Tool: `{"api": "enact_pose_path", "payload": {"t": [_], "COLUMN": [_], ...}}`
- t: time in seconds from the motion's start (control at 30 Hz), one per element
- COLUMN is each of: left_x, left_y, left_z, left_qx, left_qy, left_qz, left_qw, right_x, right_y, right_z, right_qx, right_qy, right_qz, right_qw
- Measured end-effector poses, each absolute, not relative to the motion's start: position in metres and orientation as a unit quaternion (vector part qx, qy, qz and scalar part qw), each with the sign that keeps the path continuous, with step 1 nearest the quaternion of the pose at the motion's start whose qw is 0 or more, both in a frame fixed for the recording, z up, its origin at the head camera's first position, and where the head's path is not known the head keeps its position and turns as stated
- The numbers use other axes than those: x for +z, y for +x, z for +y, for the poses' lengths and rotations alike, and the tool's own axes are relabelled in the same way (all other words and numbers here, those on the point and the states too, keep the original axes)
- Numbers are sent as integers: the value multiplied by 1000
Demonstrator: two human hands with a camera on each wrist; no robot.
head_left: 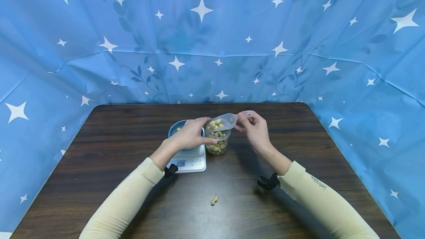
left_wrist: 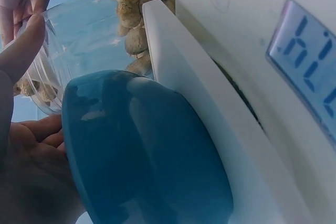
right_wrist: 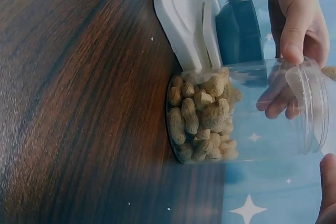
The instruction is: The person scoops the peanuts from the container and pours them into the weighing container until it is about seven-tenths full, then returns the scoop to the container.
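Note:
A clear plastic jar (right_wrist: pixel 262 135), about half full of unshelled peanuts (right_wrist: pixel 205 119), stands upright on the table. My left hand (head_left: pixel 190 134) grips it just below the rim, thumb on the near side and fingers seen through the wall behind. In my right hand (head_left: pixel 256 131) is the handle of a translucent scoop (head_left: pixel 229 121), pinched between thumb and fingers. Several peanuts lie in the scoop's bowl, which is over the jar's mouth. Left of the jar, a blue bowl (left_wrist: pixel 136 145) sits on a white kitchen scale (head_left: pixel 190 165), partly hidden by my left hand.
A single peanut (head_left: pixel 214 200) lies on the dark wooden table (head_left: pixel 132 128) in front of the jar. The scale's lit display (head_left: pixel 180 163) shows digits. Behind the table hangs a blue cloth (head_left: pixel 212 76) with white stars.

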State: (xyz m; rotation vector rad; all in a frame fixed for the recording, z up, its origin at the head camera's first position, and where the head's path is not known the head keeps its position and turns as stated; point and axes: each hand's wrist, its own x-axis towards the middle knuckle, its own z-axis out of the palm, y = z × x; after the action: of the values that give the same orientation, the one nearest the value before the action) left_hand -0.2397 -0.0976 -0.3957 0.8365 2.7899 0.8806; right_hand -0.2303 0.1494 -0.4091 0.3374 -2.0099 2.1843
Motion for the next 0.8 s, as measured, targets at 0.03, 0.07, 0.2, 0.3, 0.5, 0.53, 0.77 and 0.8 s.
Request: {"api": "enact_pose_path", "payload": {"t": [0.03, 0.07, 0.2, 0.3, 0.5, 0.53, 0.77, 0.8], "left_x": [-396, -396, -397, -398, -399, -399, -394, -394], "left_y": [-240, -240, -240, -240, -238, -238, -233, -232], "left_z": [-98, -98, -98, -99, -101, -101, -108, -110], "left_qx": [289, 290, 290, 287, 285, 284, 277, 275], "left_qy": [275, 275, 277, 281, 286, 286, 275, 274], "left_qz": [916, 915, 915, 915, 914, 914, 920, 921], "left_qw": [49, 48, 45, 44, 42, 43, 33, 30], "right_x": [-410, -410, -413, -415, -416, -416, -409, -408], "right_y": [-231, -231, -231, -232, -233, -233, -234, -235], "right_z": [150, 150, 152, 154, 155, 155, 153, 152], "right_qx": [732, 736, 752, 761, 769, 771, 783, 783], "right_qy": [110, 107, 100, 93, 80, 79, 83, 86], "right_qz": [-668, -664, -647, -638, -631, -628, -613, -612], "right_qw": [78, 78, 74, 71, 67, 67, 69, 70]}}
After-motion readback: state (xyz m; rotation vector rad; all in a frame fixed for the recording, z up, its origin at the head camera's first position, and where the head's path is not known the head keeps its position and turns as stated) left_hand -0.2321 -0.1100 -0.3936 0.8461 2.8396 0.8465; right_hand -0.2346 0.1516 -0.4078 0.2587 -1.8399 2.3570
